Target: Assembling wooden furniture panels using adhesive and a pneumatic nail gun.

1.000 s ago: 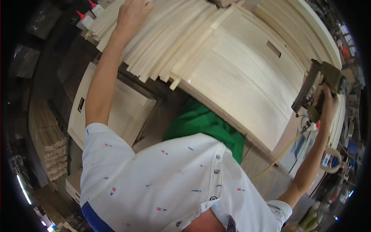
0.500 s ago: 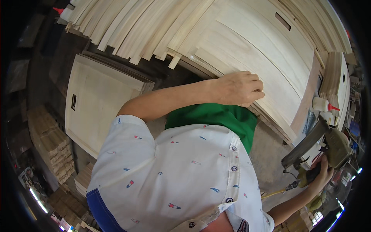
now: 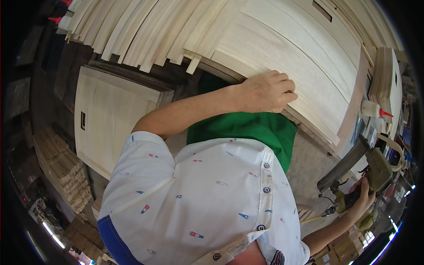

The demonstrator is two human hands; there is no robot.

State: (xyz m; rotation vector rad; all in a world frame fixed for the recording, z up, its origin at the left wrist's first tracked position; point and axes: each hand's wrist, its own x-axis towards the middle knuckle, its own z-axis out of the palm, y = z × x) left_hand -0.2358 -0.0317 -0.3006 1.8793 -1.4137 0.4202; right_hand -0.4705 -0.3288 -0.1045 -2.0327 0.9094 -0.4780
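Observation:
My left hand rests on the near edge of a pale wooden panel, its fingers curled in. What lies under or between those fingers is hidden. A narrow wooden strip runs along that near edge, on both sides of the hand. Off to the right, my right hand is wrapped round the handle of an olive-coloured nail gun. The gun's long dark magazine slants down and left, away from the panel's right corner.
Several loose wooden strips stick out at the upper left. Below them leans another slotted panel. A white glue bottle with a red tip and stacked panels are on the right. Bundled timber is at far left.
My left hand has shifted slightly left and up in the picture, still at the panel's edge. The nail gun and my right hand have moved slightly left. The whole view has tilted a little.

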